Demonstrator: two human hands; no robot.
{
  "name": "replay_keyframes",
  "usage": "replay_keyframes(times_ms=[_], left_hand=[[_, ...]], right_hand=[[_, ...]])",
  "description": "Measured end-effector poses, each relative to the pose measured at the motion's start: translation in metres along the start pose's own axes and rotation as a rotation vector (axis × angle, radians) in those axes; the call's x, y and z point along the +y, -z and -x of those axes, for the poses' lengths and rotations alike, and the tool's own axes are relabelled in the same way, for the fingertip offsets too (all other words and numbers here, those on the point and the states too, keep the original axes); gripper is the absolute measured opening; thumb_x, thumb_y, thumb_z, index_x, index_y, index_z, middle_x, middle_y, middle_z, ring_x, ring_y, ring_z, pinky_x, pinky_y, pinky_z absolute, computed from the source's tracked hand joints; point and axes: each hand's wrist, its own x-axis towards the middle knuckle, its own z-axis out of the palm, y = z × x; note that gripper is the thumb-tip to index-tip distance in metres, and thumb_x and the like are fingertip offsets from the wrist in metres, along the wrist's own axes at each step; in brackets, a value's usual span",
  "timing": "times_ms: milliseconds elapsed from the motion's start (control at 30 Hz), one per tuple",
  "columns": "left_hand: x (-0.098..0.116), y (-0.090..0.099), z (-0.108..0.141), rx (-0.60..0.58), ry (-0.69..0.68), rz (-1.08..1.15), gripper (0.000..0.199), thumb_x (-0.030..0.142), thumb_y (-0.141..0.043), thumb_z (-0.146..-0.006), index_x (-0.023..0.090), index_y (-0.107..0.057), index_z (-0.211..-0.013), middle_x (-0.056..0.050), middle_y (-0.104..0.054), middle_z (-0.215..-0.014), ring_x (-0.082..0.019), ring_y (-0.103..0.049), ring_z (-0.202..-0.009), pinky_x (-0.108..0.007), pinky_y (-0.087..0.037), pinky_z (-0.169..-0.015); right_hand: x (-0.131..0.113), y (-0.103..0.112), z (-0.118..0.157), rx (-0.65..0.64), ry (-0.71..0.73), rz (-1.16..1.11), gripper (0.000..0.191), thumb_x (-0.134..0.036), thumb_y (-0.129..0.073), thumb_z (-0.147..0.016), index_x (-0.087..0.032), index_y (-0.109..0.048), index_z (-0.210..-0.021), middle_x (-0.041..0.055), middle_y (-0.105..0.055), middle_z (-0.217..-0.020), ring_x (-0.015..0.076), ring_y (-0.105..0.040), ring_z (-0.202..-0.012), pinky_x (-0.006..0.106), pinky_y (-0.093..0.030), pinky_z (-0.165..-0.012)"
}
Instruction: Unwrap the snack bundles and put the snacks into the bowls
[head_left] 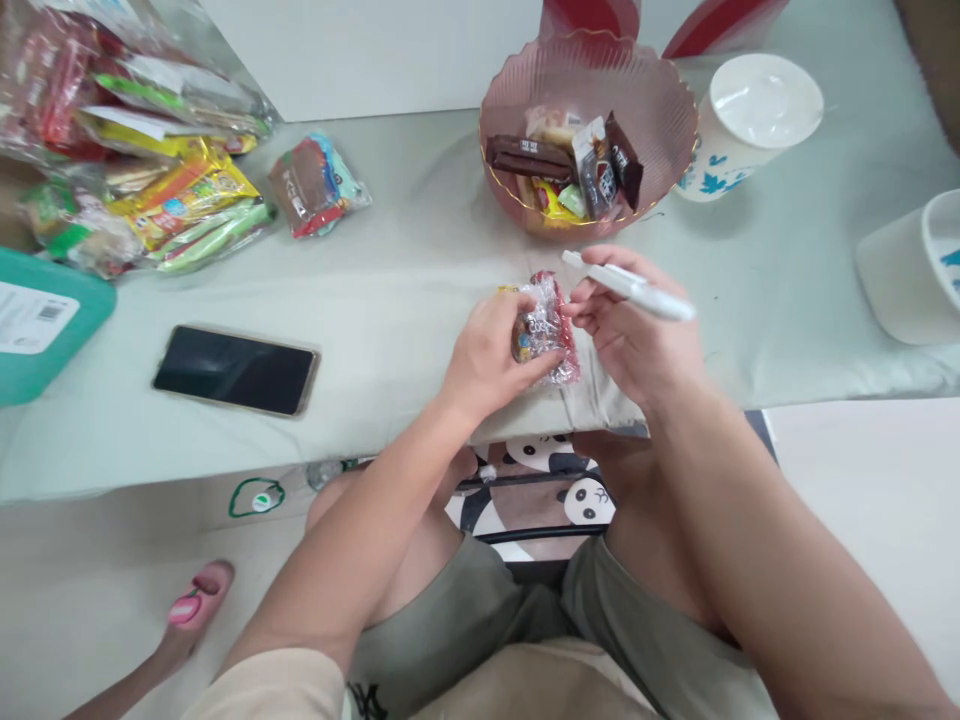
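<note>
My left hand is closed around a small wrapped snack packet with clear and red crinkled wrapping, near the table's front edge. My right hand grips a white pen-like tool, slightly blurred, its narrow tip pointing left above the packet. The right fingertips are close to the packet's red edge; I cannot tell whether they touch it. Just behind both hands stands a pink ribbed glass bowl with a wavy gold rim, holding several wrapped snacks.
Packaged snacks pile up at the back left beside another snack packet. A phone lies left, near a green box. Paper cups stand right. Another person's foot shows on the floor.
</note>
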Motion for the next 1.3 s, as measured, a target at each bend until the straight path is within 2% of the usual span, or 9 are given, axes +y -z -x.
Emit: replay_keyframes(times_ms=[100, 167, 233, 300, 400, 600, 833, 1200, 1300], left_hand=[[0.000, 0.007, -0.001, -0.069, 0.008, 0.083, 0.039, 0.038, -0.086, -0.079, 0.021, -0.058, -0.102, -0.008, -0.070, -0.116, -0.023, -0.066, -0.104, -0.037, -0.055, -0.092], [-0.001, 0.012, -0.001, -0.147, 0.014, 0.157, 0.030, 0.039, -0.081, -0.085, 0.020, -0.061, -0.096, -0.009, -0.067, -0.128, -0.021, -0.067, -0.101, -0.035, -0.057, -0.088], [-0.002, 0.017, 0.000, -0.213, 0.035, 0.232, 0.023, 0.039, -0.076, -0.090, 0.020, -0.064, -0.097, -0.010, -0.064, -0.138, -0.018, -0.068, -0.094, -0.032, -0.058, -0.081], [-0.003, 0.020, 0.002, -0.242, 0.055, 0.280, 0.019, 0.037, -0.073, -0.093, 0.020, -0.068, -0.100, -0.009, -0.062, -0.142, -0.015, -0.068, -0.089, -0.030, -0.058, -0.078], [-0.003, 0.019, 0.003, -0.216, 0.067, 0.279, 0.018, 0.036, -0.073, -0.093, 0.020, -0.068, -0.100, -0.008, -0.064, -0.139, -0.014, -0.067, -0.085, -0.029, -0.058, -0.078], [0.003, 0.008, 0.002, -0.124, 0.092, 0.198, 0.034, 0.030, -0.084, -0.082, 0.023, -0.060, -0.105, -0.001, -0.067, -0.103, -0.014, -0.061, -0.076, -0.029, -0.054, -0.072], [0.006, 0.004, 0.001, -0.095, 0.142, 0.174, 0.039, 0.029, -0.084, -0.082, 0.023, -0.060, -0.111, -0.002, -0.067, -0.108, -0.014, -0.061, -0.077, -0.028, -0.054, -0.074], [0.011, 0.005, -0.001, -0.102, 0.138, 0.142, 0.035, 0.030, -0.081, -0.084, 0.022, -0.059, -0.111, -0.005, -0.069, -0.115, -0.019, -0.067, -0.096, -0.029, -0.052, -0.080], [0.010, 0.005, -0.002, -0.113, 0.153, 0.133, 0.038, 0.030, -0.082, -0.082, 0.023, -0.059, -0.111, -0.004, -0.069, -0.114, -0.018, -0.066, -0.090, -0.029, -0.053, -0.080]], right_hand=[[0.009, 0.001, -0.002, 0.082, 0.125, 0.137, 0.022, -0.040, -0.070, -0.081, -0.026, -0.059, -0.093, -0.0032, -0.053, -0.071, 0.0134, -0.054, -0.061, 0.030, -0.049, -0.059], [0.010, 0.002, 0.000, 0.137, 0.167, 0.249, 0.025, -0.048, -0.064, -0.089, -0.025, -0.056, -0.083, -0.0036, -0.047, -0.064, 0.0128, -0.047, -0.056, 0.030, -0.043, -0.054], [0.009, 0.001, 0.002, 0.162, 0.172, 0.323, 0.026, -0.048, -0.058, -0.094, -0.024, -0.056, -0.082, -0.0039, -0.045, -0.059, 0.0129, -0.044, -0.053, 0.030, -0.039, -0.052], [0.006, -0.001, 0.005, 0.173, 0.179, 0.352, 0.016, -0.040, -0.060, -0.092, -0.025, -0.057, -0.087, -0.0050, -0.046, -0.059, 0.0126, -0.043, -0.052, 0.029, -0.037, -0.051], [0.002, -0.006, 0.007, 0.187, 0.217, 0.380, 0.011, -0.029, -0.065, -0.084, -0.024, -0.056, -0.087, -0.0054, -0.050, -0.063, 0.0120, -0.044, -0.054, 0.028, -0.036, -0.052], [-0.005, -0.011, 0.013, 0.178, 0.170, 0.579, 0.005, -0.025, -0.064, -0.082, -0.024, -0.059, -0.085, -0.0032, -0.056, -0.067, 0.0140, -0.050, -0.059, 0.031, -0.041, -0.059], [-0.014, -0.008, 0.017, 0.062, 0.066, 0.744, 0.007, -0.023, -0.062, -0.077, -0.024, -0.059, -0.083, -0.0026, -0.060, -0.063, 0.0156, -0.054, -0.056, 0.032, -0.045, -0.060], [-0.028, 0.001, 0.044, -0.043, 0.146, 0.824, 0.005, -0.028, -0.064, -0.080, -0.024, -0.061, -0.081, -0.0024, -0.060, -0.059, 0.0142, -0.051, -0.049, 0.029, -0.039, -0.051], [-0.027, 0.005, 0.053, -0.061, 0.151, 0.843, 0.005, -0.028, -0.064, -0.081, -0.024, -0.061, -0.080, -0.0028, -0.060, -0.059, 0.0129, -0.049, -0.048, 0.028, -0.038, -0.050]])
